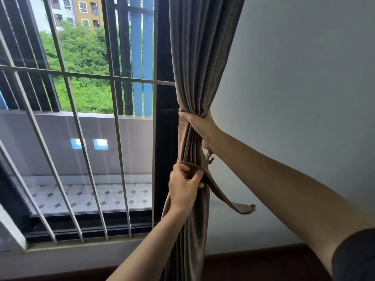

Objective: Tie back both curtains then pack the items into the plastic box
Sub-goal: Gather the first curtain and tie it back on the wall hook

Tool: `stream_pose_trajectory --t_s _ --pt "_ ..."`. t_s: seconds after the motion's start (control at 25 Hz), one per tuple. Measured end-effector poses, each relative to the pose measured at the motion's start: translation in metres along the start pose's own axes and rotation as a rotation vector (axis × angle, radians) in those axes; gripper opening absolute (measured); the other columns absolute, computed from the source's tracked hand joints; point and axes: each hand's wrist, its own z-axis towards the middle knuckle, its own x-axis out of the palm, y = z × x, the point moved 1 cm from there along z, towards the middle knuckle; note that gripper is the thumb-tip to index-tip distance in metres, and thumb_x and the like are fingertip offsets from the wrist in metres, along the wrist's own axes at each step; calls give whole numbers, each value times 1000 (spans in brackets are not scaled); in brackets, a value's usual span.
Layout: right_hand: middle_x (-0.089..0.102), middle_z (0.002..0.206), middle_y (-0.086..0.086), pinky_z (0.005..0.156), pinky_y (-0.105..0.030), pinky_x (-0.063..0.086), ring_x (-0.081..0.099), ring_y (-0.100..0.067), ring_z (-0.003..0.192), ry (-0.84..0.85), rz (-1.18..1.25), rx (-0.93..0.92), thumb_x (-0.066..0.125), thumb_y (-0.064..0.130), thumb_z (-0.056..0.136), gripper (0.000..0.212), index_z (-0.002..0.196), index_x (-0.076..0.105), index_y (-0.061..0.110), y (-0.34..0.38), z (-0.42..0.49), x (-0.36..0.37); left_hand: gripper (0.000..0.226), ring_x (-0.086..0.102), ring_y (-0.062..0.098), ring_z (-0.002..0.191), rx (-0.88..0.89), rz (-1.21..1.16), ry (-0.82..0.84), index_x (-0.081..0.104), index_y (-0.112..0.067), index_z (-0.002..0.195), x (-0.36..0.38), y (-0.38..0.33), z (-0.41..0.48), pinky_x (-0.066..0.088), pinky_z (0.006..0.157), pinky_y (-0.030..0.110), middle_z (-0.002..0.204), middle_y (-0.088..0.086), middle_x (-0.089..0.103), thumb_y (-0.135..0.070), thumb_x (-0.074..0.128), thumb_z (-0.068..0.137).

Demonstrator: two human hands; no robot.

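Taupe fabric of the curtain hangs at the right edge of the window, just beside the pale wall, and is bunched into a narrow waist at mid-height; the right hand is clenched round that waist, holding the folds together; just below it, the left hand has its fingers curled on the matching tie-back band where the band crosses the front of the gathered cloth. One end of the band hangs loose toward the wall, fastened to nothing; a small ornate hook shows on the wall just under the right wrist, and the band is not yet looped on it. By my reading, this curtain is gathered but not tied, so the first part of the task is only half done here; the second curtain is out of view, so I cannot tell its state; neither the plastic box nor the items appear, and the packing seems yet to come. Beyond the glass stand the white window bars and a tiled balcony.
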Motion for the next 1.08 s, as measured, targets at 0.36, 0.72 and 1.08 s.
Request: stream_pose_trajectory --t_s 0.36,0.72,1.08 --pt "53 104 4 79 -27 40 52 -8 86 41 67 0 71 26 80 57 127 38 26 -3 -2 -6 95 59 21 102 -44 328 -97 45 -17 117 11 6 34 49 92 47 109 -2 57 -74 69 45" --pt "47 112 5 88 -27 37 47 -14 99 20 183 38 69 31 82 68 138 29 27 -7 5 6 82 55 35 109 -63 356 -362 48 -9 120 46 0 34 44 98 51 115 10 62 -62 68 60" --pt "37 146 -3 98 -46 45 37 -28 134 556 -143 -70 71 6 70 103 145 9 38 -36 19 -59 44 66 27 77 28 358 -466 62 -6 97 40 6 33 39 63 26 83 8 70 -47 65 81"
